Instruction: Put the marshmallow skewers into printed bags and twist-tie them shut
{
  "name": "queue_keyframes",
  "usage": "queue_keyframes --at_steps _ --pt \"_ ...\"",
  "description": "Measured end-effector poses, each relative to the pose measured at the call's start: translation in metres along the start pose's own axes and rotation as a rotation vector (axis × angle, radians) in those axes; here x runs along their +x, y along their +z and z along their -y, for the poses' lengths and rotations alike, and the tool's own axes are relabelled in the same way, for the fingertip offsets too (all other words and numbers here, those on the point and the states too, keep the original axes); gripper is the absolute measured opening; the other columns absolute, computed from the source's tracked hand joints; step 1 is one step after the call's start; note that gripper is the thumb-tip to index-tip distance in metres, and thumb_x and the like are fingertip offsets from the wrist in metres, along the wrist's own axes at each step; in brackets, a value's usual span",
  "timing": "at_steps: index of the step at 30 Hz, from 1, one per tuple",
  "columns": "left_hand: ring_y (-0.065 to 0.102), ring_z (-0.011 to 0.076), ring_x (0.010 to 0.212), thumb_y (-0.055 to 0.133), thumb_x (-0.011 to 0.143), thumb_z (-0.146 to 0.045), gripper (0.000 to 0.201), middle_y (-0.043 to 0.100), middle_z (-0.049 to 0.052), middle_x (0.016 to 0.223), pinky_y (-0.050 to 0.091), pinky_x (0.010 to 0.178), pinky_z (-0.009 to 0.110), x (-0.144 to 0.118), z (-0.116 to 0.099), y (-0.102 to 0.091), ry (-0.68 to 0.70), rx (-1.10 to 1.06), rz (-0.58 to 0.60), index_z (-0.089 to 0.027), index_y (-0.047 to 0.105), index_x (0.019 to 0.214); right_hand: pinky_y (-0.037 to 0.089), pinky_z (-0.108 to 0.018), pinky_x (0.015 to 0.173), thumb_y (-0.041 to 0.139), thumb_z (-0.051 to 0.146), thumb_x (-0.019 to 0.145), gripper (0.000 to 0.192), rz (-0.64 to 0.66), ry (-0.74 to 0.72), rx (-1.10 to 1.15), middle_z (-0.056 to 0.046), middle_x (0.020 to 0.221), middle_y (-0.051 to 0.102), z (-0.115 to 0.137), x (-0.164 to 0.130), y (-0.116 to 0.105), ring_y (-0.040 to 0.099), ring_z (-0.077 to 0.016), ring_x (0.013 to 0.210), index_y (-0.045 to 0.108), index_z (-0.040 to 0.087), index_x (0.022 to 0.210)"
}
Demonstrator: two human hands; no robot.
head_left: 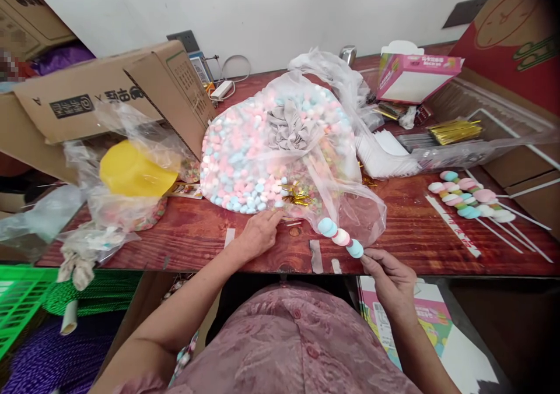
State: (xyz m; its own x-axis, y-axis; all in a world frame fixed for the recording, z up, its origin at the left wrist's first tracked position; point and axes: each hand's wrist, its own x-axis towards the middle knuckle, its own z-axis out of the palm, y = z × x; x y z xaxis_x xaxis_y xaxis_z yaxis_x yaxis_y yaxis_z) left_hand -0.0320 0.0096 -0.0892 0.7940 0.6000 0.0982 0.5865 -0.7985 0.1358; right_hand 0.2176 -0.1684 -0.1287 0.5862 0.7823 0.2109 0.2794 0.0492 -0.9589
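Marshmallow skewer (340, 237) | three pieces on, right hand (391, 277) pinching it | left hand (259, 235) fingers together, reaching toward bag (275, 143) at centre | finished skewers (470, 199) lying at right.

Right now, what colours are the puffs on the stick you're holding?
Blue, pink, blue, on the stick in the right hand; head view.

A reddish wooden table (188, 236) stands against a plain white wall (271, 9) (with a grey wall socket (189, 39) on it), evenly lit, cardboard boxes (109, 91) crowding both sides.
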Motion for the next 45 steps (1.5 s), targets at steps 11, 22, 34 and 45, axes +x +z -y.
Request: queue_keyframes --at_steps 11,22,34,45 --pt "0.058 0.0213 0.091 0.043 0.09 -0.01 0.026 0.067 0.01 0.094 0.05 0.081 0.034 -0.003 -0.003 0.01 -0.1 -0.117 -0.107 -0.016 0.066 0.079 0.051 -0.024 0.058 0.074 0.036 0.074 0.015 -0.001 0.073 -0.007 -0.001 0.071 0.071 -0.009 -0.001 0.0 0.062 -0.0147 0.063 0.076 0.023 0.079" --pt "0.06 0.0178 0.087 0.051 0.093 -0.018 0.023 0.067 0.008 0.088 0.052 0.079 0.031 -0.009 0.015 0.011 0.014 -0.312 -0.157 -0.018 0.073 0.088 0.053 -0.023 0.06 0.072 0.035 0.077 0.012 0.032 -0.014 -0.052 -0.001 0.073 0.073 -0.008 0.0 -0.005 0.065 -0.0156 0.064 0.076 0.023 0.077" --pt "0.063 0.0139 0.075 0.066 0.085 -0.017 0.011 0.068 0.004 0.078 0.049 0.072 0.025 -0.009 0.024 0.005 -0.146 -0.613 -0.167 -0.015 0.073 0.077 0.051 -0.023 0.058 0.073 0.036 0.076 0.015 0.005 0.006 -0.038 -0.001 0.07 0.071 -0.004 0.002 0.002 0.063 -0.0147 0.062 0.076 0.022 0.077" --pt "0.061 0.0129 0.071 0.069 0.083 -0.02 0.009 0.069 0.002 0.076 0.046 0.069 0.024 -0.02 0.02 0.004 -0.196 -0.775 -0.228 -0.017 0.078 0.082 0.057 -0.025 0.06 0.067 0.026 0.083 0.01 0.059 -0.439 -0.237 -0.003 0.077 0.076 0.027 0.013 0.018 0.069 -0.0166 0.061 0.075 0.021 0.086"
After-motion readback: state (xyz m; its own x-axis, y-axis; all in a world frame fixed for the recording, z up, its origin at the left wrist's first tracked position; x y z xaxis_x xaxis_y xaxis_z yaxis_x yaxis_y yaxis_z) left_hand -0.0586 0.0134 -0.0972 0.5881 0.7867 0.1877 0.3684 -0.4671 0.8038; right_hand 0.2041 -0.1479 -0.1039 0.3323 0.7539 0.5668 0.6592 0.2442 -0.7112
